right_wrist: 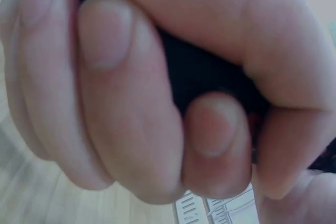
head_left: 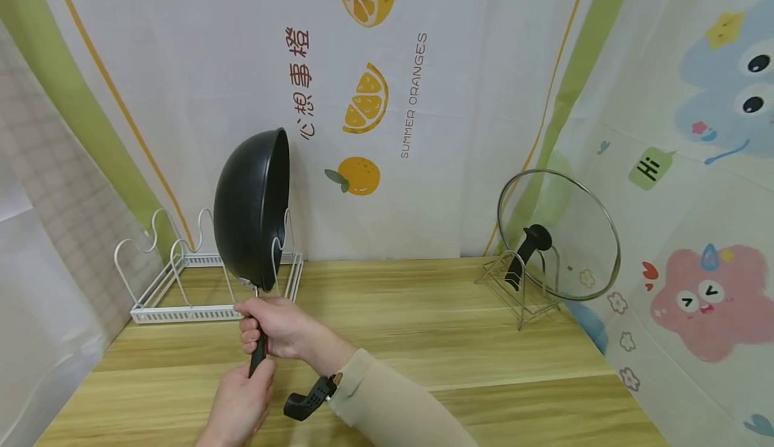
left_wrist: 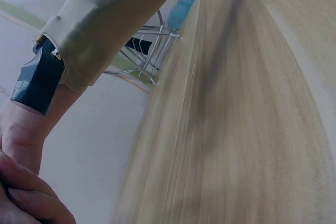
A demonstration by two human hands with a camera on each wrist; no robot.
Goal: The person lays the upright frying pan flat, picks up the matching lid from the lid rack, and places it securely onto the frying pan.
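A black wok (head_left: 248,205) stands on edge over the right part of a white wire rack (head_left: 187,314), its hollow side facing right. My right hand (head_left: 284,326) grips its black handle (head_left: 259,349) just below the bowl. In the right wrist view, the fingers (right_wrist: 126,108) curl round the dark handle (right_wrist: 205,72). Lower down, my left hand (head_left: 238,396) holds the handle's end, thumb along it. The left wrist view has the right sleeve (left_wrist: 115,19) and some fingers (left_wrist: 31,198) at the lower left corner.
A glass lid (head_left: 580,232) with a black knob leans in a small metal stand (head_left: 532,306) at the right of the wooden table (head_left: 387,339). Printed curtains (head_left: 447,165) hang close behind and on both sides. A black wrist camera (head_left: 308,400) sits on the right cuff.
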